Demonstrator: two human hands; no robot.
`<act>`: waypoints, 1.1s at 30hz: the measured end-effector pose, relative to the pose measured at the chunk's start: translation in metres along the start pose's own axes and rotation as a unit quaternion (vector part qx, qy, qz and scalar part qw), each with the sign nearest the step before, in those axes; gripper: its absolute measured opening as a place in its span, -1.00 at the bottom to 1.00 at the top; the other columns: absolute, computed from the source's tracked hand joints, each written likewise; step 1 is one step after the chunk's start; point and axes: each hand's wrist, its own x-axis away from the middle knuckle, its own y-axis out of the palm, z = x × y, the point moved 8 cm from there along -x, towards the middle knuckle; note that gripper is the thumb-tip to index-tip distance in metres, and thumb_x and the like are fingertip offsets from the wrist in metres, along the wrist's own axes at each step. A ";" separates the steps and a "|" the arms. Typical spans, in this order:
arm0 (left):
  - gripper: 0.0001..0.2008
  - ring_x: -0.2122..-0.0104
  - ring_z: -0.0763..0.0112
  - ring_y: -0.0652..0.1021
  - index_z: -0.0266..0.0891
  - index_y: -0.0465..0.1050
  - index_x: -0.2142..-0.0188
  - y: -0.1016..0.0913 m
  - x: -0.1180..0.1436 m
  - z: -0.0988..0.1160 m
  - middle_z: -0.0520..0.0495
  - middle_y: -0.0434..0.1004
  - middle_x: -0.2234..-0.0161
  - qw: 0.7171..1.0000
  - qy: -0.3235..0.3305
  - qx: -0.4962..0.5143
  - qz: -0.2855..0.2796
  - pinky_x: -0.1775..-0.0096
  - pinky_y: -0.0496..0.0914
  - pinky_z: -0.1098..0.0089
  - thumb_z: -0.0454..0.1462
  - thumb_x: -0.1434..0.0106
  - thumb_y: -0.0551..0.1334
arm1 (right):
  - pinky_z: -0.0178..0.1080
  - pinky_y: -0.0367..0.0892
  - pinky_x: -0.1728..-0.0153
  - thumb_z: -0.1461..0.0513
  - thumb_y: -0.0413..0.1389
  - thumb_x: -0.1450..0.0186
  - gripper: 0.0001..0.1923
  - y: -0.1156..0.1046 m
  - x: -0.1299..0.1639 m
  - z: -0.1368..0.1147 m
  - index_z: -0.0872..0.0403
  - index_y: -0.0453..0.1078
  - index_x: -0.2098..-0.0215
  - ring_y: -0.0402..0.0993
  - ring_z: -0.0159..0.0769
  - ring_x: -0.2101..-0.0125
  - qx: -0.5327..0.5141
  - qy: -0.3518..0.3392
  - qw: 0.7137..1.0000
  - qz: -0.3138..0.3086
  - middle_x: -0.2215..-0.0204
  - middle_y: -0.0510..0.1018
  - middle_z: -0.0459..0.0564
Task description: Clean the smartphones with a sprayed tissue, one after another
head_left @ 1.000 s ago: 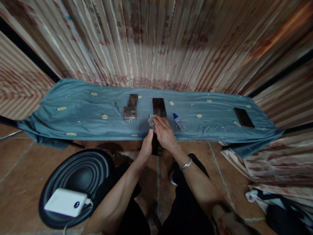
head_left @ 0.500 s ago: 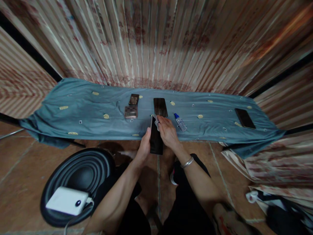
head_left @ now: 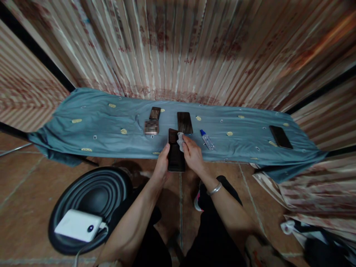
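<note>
My left hand (head_left: 162, 162) is closed on the left edge of a black smartphone (head_left: 176, 157), which I hold over the front edge of the bench, its dark glossy face up. Pinched in the fingers of my right hand (head_left: 193, 152) is a crumpled pale wipe (head_left: 180, 141), at the phone's upper right side. Whether the wipe touches the glass I cannot tell. Just beyond the held phone lies a second dark phone (head_left: 185, 122). To the right of my right hand rests a small clear bottle with a blue cap (head_left: 207, 140).
A blue-green patterned cloth (head_left: 244, 142) covers the narrow bench. On it lie a small dark device (head_left: 155, 113), a blurred-out item (head_left: 151, 127) and another black phone (head_left: 280, 137). A white power bank (head_left: 78, 224) with a cable sits on a black round stool (head_left: 114, 181). Curtains surround the bench.
The held phone has tilted flatter, so more of its face shows. My right hand and the wipe have shifted slightly down and to the right, off the phone's top edge.
</note>
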 end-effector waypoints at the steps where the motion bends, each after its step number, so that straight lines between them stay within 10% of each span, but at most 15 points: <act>1: -0.64 -0.06 0.18 0.57 -0.31 0.50 -0.07 0.000 0.001 0.002 -0.15 0.66 0.05 1.000 0.003 0.001 0.006 -0.19 0.35 0.20 -0.22 -0.37 0.14 | -0.03 0.36 -0.17 0.16 -0.18 -0.48 -0.52 0.001 0.002 -0.003 0.17 0.31 -0.25 0.46 -0.11 -0.11 0.003 -0.006 1.000 -0.003 -0.11 0.52 0.21; 33: -0.65 0.17 0.24 0.66 -0.35 0.55 0.11 -0.023 -0.006 0.024 -0.13 0.69 0.32 0.994 0.018 0.000 0.107 -0.02 0.46 0.26 -0.13 -0.37 0.13 | 0.05 0.43 -0.10 0.23 -0.14 -0.47 -0.56 -0.009 0.030 -0.057 0.25 0.33 -0.20 0.50 -0.04 -0.06 0.006 -0.100 0.994 -0.046 -0.08 0.54 0.29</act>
